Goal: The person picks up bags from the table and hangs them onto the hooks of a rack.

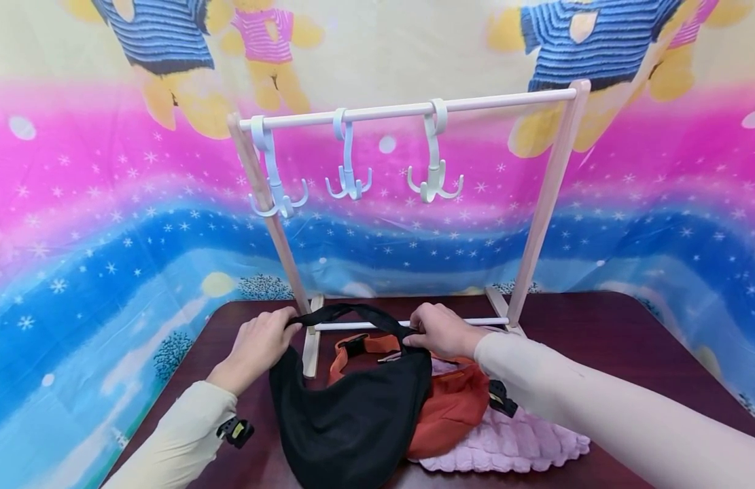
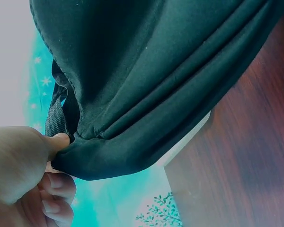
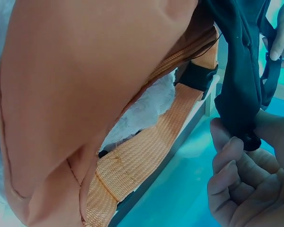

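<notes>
A black shoulder bag [image 1: 353,414] hangs between both hands over the near part of the table. My left hand [image 1: 261,346] pinches its upper left corner, where the strap [image 1: 334,312] joins the body; the left wrist view shows thumb and fingers on that corner of the black bag [image 2: 146,94]. With my right hand [image 1: 444,329] I grip the upper right corner, fingers curled round the gathered fabric in the right wrist view. Behind the black bag lies an orange waist bag [image 1: 450,414] with a webbing belt and black buckle [image 1: 355,345], partly hidden.
A pink quilted bag [image 1: 518,445] lies under the orange one on the dark red table [image 1: 591,326]. Beyond stands a wooden rack [image 1: 551,197], its top rail carrying a blue-white hook [image 1: 276,176], a second pale hook [image 1: 348,163] and a cream hook [image 1: 435,159]. A printed cloth hangs behind.
</notes>
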Demonstrator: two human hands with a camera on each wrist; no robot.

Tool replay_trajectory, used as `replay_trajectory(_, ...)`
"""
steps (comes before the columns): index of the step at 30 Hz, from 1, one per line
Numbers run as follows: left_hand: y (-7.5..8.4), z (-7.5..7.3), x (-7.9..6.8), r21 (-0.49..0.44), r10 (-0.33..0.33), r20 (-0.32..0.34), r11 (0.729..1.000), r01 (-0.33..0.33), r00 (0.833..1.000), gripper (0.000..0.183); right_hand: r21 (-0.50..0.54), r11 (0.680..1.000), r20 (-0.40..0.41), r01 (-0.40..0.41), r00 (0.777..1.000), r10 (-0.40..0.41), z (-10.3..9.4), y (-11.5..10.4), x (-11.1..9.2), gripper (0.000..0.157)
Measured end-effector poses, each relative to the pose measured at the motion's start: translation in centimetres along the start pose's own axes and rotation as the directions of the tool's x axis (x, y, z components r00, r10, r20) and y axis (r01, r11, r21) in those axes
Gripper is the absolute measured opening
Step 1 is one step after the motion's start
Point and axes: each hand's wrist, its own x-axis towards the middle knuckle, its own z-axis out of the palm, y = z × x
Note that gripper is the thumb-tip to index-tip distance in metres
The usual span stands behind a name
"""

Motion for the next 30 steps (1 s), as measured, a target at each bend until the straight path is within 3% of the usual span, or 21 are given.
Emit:
replay_trajectory(18, -0.5, -1.3, -0.3, -0.011, 0.021, -0.057, 1.0, -0.022, 0.998, 0.009, -0.015, 1.0, -0.045, 0.017, 0.999, -0.018, -0.3, 0.2, -0.8, 0.026)
replay_trajectory(30, -0.6, -1.8, -0.2, -0.002, 0.005, -0.048, 1.0, -0.005, 0.999, 0.013, 0.01, 1.0, -0.057, 0.008, 0.998, -0.008, -0.6, 0.1, -0.8, 0.023)
